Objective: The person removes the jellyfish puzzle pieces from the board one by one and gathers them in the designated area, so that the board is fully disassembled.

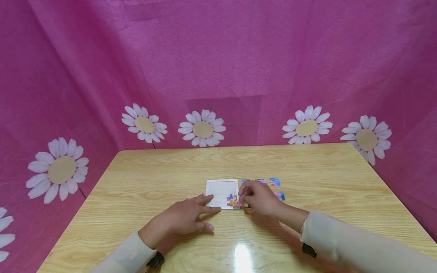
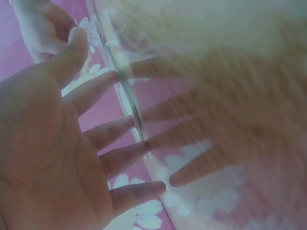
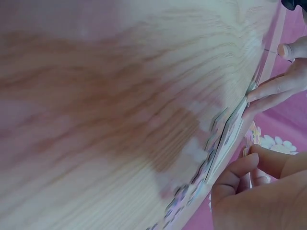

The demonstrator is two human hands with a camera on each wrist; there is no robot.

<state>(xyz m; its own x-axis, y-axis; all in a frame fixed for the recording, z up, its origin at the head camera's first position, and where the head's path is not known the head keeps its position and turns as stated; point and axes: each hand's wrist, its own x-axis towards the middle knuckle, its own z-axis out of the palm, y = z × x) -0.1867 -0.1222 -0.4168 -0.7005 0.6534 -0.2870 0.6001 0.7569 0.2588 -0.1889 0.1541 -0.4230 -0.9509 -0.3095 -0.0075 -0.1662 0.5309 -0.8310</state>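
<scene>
A white puzzle frame [image 1: 222, 185] lies flat on the table, its recessed board plain. The fingertips of my left hand [image 1: 186, 215] rest at its left and front edges, with the fingers spread straight; the left wrist view shows the open palm [image 2: 53, 143]. My right hand [image 1: 261, 199] pinches a small joined group of colourful puzzle pieces [image 1: 233, 200] between thumb and fingertips. That group overlaps the frame's front right corner in the head view. From the right wrist view, the pieces [image 3: 254, 133] stick up beyond the pinching fingertips of the right hand [image 3: 261, 184].
More puzzle pieces [image 1: 274, 182] lie to the right of the frame, partly hidden by my right hand. A piece [image 1: 248, 212] sits near the frame's front right corner. The wooden table [image 1: 164, 167] reaches back to a pink cloth [image 1: 218, 57] with daisies.
</scene>
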